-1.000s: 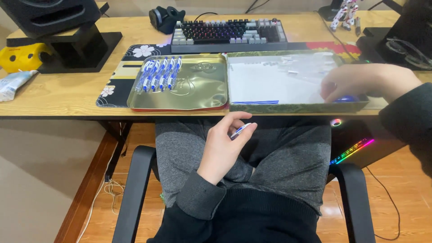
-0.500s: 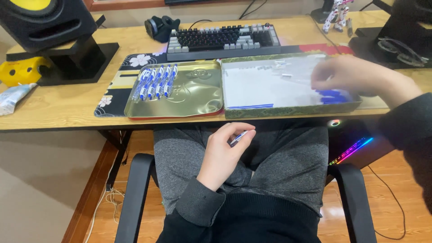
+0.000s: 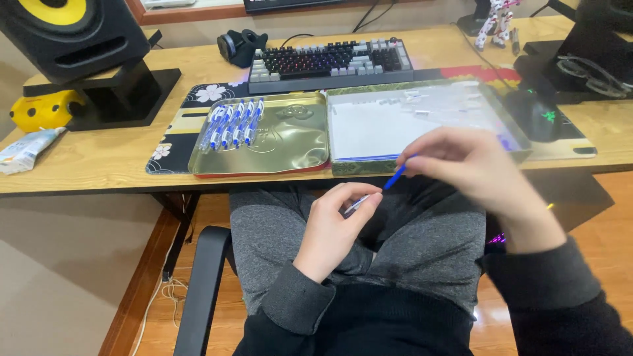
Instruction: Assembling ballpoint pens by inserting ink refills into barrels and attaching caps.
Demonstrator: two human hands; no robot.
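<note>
Pen barrel (image 3: 356, 206) pinched in left hand (image 3: 333, 227) grip, blue refill (image 3: 395, 175) just beside it in right hand (image 3: 471, 168) grip.

Two gold tin trays (image 3: 290, 148), about six blue pens (image 3: 234, 123) in a row, one keyboard (image 3: 330, 62), one speaker (image 3: 72, 29), one mouse (image 3: 537, 112)

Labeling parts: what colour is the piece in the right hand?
Blue, a thin pen part held by the right hand; head view.

Even, bright indoor light; glare on gold tin lid (image 3: 283, 142); right hand (image 3: 471, 168) motion-blurred; rest sharp, slight edge distortion.
</note>
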